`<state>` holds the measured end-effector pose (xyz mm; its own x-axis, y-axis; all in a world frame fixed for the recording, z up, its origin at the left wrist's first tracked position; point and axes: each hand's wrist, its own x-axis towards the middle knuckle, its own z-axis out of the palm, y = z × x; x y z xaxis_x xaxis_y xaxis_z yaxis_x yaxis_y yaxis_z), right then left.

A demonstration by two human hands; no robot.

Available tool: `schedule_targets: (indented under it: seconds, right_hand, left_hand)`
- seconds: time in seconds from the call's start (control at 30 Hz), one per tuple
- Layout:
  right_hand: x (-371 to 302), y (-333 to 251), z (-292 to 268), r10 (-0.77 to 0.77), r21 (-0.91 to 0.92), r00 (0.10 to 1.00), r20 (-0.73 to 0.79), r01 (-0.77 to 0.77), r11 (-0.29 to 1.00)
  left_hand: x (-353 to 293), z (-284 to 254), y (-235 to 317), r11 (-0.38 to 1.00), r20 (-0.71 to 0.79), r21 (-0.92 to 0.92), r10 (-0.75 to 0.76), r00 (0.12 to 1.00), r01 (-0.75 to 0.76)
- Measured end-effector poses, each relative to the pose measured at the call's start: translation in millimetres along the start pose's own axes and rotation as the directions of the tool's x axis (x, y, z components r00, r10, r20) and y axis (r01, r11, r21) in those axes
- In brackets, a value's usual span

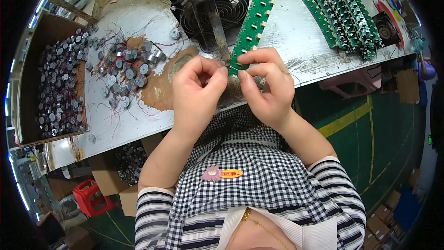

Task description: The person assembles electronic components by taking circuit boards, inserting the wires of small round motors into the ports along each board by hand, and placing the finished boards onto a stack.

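Note:
A long green circuit board strip (253, 25), with small white connectors along it, lies slanted on the bench, its near end between my hands. My left hand (199, 90) is closed in a pinch just left of that end; what its fingertips hold is too small to make out. Closed too, my right hand (268, 85) has a fingertip on the strip's right edge and its thumb pressed toward another finger near the board's end. Whatever sits in that pinch is hidden. Above the board's near end, the soldering iron (217, 25) points down from a holder, its tip close to my left fingertips.
A black fan (236, 0) stands behind the iron. Loose small round motors (132, 71) with thin red wires lie at left, beside a cardboard box (30, 65) full of more. Several stacked circuit boards (344, 23) rest at right. A red stool (92, 197) stands below the bench.

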<state>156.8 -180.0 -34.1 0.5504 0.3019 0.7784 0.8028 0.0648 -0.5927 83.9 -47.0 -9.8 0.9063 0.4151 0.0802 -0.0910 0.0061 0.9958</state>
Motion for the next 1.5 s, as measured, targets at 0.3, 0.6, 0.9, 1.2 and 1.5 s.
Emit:
schedule_targets:
  seconds: [0.3,0.6,0.9,1.2,1.5]
  right_hand:
    - [-15,0,0,0.009,0.023,1.0,0.014,-0.01,1.0]
    - [-16,-7,-8,0.415,0.432,0.909,0.038,-0.39,0.813]
    - [-19,10,-8,0.35,0.316,0.936,0.029,-0.341,0.886]
    - [-21,11,-3,0.32,0.278,0.946,0.048,-0.321,0.905]
    - [-16,14,-3,0.112,0.132,0.99,0.085,-0.122,0.984]
  left_hand:
    - [-7,-2,-8,0.998,0.003,0.054,-0.019,1.0,0.019]
    - [-13,0,-9,0.965,0.048,0.196,0.168,0.985,-0.174]
    - [56,-65,17,0.569,-0.032,0.771,0.484,0.875,-0.286]
    - [104,-71,-12,0.305,0.039,0.932,0.45,0.892,-0.195]
    - [48,-92,15,0.641,-0.209,0.661,0.656,0.726,-0.389]
